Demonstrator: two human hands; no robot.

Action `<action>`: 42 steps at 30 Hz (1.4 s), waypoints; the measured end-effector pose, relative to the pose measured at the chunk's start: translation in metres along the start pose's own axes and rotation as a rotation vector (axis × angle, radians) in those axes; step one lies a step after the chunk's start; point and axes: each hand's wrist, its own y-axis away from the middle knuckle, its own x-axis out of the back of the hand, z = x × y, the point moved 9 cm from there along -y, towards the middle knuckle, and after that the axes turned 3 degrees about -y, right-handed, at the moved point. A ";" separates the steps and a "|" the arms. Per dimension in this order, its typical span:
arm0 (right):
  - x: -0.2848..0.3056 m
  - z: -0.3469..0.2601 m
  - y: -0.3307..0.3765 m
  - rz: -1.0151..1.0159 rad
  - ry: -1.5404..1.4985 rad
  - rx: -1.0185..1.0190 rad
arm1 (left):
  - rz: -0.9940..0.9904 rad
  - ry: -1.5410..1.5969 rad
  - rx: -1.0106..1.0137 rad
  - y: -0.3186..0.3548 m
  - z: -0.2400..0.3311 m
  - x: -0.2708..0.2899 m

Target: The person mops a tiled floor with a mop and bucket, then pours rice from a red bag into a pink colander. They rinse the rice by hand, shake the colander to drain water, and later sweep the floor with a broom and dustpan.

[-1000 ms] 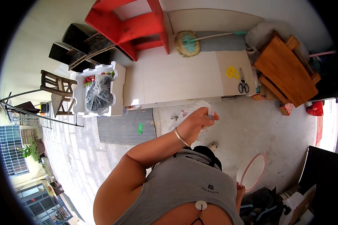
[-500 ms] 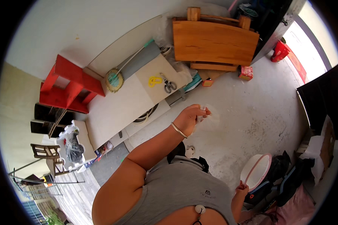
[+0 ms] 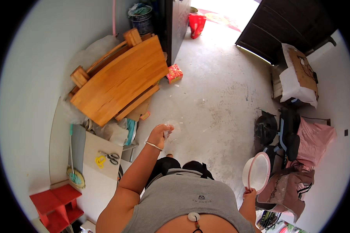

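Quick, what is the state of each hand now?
Left hand: closed on a clear plastic bag.
Right hand: closed, holding a white basin with pink rim by its edge.

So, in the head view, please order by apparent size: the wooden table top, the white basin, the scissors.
1. wooden table top, clearly largest.
2. white basin, though it is nearer the camera.
3. scissors, smallest.

Left hand (image 3: 159,134) raised forward, seemingly closed; right hand (image 3: 249,192) low, gripping
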 end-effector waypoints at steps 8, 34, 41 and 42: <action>0.037 0.049 -0.002 0.275 -0.185 -0.052 | 0.276 0.038 0.267 -0.175 -0.006 0.024; -0.720 -0.266 -0.032 -0.114 -0.068 -0.066 | 0.513 0.247 0.328 -0.711 0.143 -0.176; -0.721 -0.301 -0.086 0.074 0.083 -0.021 | 0.621 0.358 0.300 -0.829 0.177 -0.211; -0.724 -0.307 -0.108 0.082 0.129 -0.008 | 0.619 0.332 0.285 -0.847 0.185 -0.215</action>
